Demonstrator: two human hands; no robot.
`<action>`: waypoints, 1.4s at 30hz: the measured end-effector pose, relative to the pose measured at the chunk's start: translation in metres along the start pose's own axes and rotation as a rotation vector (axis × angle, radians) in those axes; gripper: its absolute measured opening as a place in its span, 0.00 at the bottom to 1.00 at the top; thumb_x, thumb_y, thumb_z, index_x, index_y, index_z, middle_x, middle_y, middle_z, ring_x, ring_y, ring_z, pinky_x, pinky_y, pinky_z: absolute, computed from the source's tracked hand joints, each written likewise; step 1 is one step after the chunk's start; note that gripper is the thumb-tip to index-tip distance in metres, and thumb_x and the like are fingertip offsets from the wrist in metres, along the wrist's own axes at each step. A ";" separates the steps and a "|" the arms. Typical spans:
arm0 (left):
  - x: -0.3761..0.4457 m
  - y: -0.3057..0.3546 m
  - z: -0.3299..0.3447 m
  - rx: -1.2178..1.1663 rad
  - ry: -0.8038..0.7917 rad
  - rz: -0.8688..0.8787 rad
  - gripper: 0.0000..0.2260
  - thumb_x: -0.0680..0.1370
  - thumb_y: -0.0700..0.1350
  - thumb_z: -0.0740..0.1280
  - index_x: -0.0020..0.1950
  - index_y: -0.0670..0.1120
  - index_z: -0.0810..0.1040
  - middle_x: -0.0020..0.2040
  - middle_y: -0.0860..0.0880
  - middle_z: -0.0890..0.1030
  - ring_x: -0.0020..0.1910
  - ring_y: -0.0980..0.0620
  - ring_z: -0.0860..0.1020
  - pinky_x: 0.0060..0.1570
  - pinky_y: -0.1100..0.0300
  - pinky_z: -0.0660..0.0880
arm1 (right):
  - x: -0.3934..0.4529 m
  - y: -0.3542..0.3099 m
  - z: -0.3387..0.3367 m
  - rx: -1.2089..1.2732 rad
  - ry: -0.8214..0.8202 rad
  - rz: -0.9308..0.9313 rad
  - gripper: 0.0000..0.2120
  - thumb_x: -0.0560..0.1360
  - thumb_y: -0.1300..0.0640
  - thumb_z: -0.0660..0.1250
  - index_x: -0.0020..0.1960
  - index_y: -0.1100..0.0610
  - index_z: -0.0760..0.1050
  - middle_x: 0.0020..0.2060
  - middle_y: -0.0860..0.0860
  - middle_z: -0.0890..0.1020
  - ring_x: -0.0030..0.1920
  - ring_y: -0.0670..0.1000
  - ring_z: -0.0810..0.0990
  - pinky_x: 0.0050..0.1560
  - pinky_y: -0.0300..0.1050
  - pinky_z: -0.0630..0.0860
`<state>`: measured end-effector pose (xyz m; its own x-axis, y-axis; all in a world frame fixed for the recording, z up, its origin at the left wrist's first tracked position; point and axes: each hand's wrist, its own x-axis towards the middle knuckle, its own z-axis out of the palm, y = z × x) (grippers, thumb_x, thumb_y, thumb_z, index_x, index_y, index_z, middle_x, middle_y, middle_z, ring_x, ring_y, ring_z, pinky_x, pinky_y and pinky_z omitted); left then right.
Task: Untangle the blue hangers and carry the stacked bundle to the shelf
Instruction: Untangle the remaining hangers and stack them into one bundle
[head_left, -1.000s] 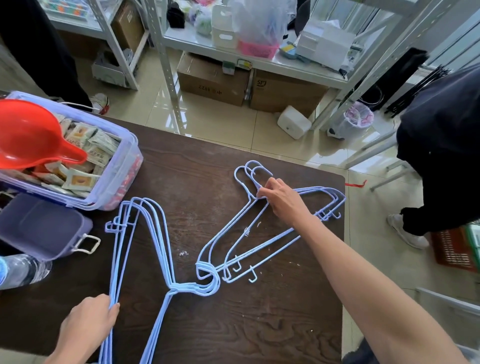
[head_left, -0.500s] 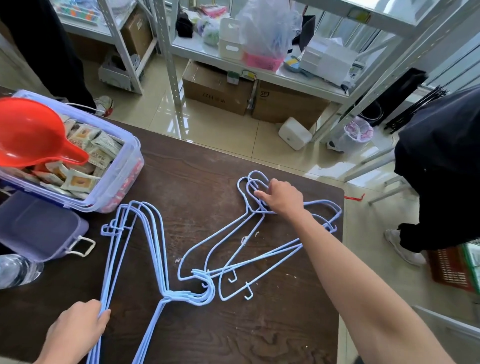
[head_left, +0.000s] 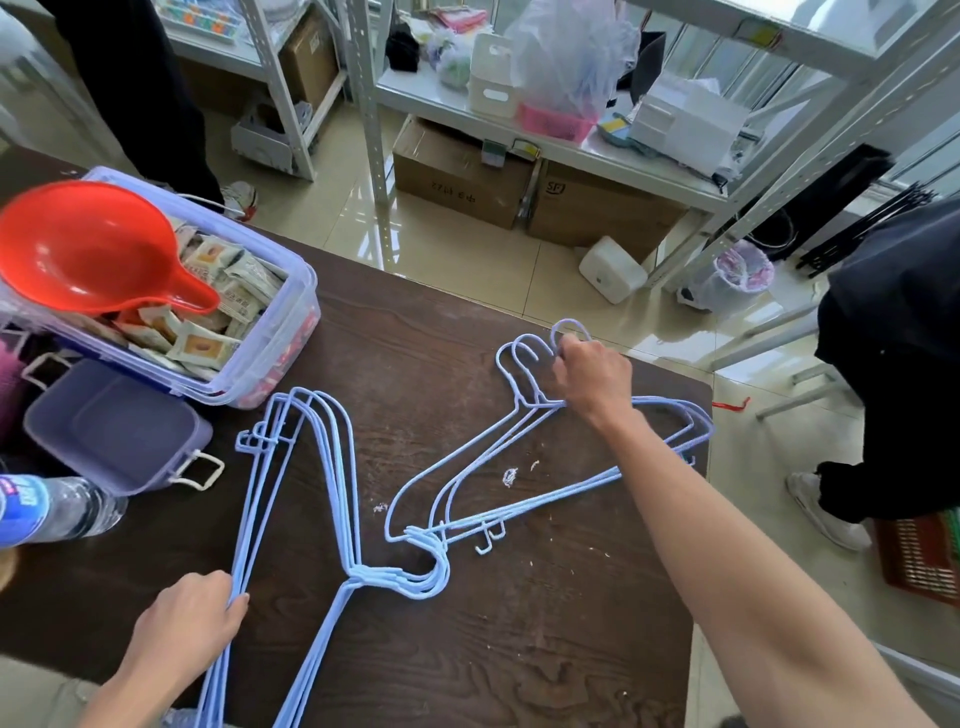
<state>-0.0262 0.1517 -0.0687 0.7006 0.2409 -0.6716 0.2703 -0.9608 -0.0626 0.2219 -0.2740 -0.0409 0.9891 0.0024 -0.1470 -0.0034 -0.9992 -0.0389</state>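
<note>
Two bundles of light blue wire hangers lie on the dark wooden table (head_left: 467, 649). The left bundle (head_left: 332, 467) is stacked flat, and my left hand (head_left: 189, 621) pinches its bottom bars at the near edge. Its hooks (head_left: 426, 577) catch the lower corner of the right bundle (head_left: 467, 467). My right hand (head_left: 589, 376) grips the right bundle at the necks just below its hooks (head_left: 524, 353) by the far table edge. A white metal shelf (head_left: 571, 148) stands across the tiled floor beyond the table.
A clear bin of snack packets (head_left: 270, 343) with a red scoop (head_left: 88, 249) sits at the table's left, its purple lid (head_left: 114, 426) and a water bottle (head_left: 47, 509) beside it. Cardboard boxes (head_left: 462, 182) sit under the shelf. A person in black (head_left: 893, 364) stands at the right.
My right hand slid up to the necks and pulled the right bundle's hangers closer together toward the far edge. My left hand kept its hold on the left bundle's bars.
</note>
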 end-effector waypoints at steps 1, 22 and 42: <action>0.000 -0.001 0.000 -0.003 0.006 0.003 0.16 0.82 0.57 0.61 0.38 0.50 0.67 0.36 0.53 0.68 0.41 0.49 0.76 0.41 0.57 0.70 | -0.002 0.004 -0.007 0.012 0.030 0.001 0.05 0.81 0.57 0.63 0.50 0.57 0.76 0.39 0.60 0.84 0.40 0.64 0.84 0.37 0.52 0.73; -0.002 -0.011 -0.003 -0.122 -0.015 0.047 0.11 0.81 0.54 0.63 0.43 0.48 0.71 0.49 0.47 0.80 0.52 0.44 0.81 0.43 0.56 0.71 | -0.094 0.099 -0.127 0.006 -0.109 0.205 0.06 0.84 0.55 0.57 0.49 0.53 0.64 0.39 0.58 0.78 0.39 0.62 0.74 0.39 0.54 0.70; 0.005 -0.014 -0.007 -0.117 -0.053 0.033 0.11 0.78 0.51 0.63 0.40 0.46 0.75 0.36 0.49 0.80 0.22 0.54 0.80 0.38 0.58 0.80 | -0.228 0.095 -0.151 0.054 0.541 0.203 0.08 0.82 0.57 0.62 0.47 0.61 0.70 0.30 0.60 0.76 0.27 0.67 0.77 0.32 0.52 0.68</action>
<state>-0.0225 0.1673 -0.0660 0.6751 0.1992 -0.7104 0.3256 -0.9445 0.0446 0.0186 -0.3750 0.1379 0.9023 -0.2240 0.3684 -0.1947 -0.9741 -0.1153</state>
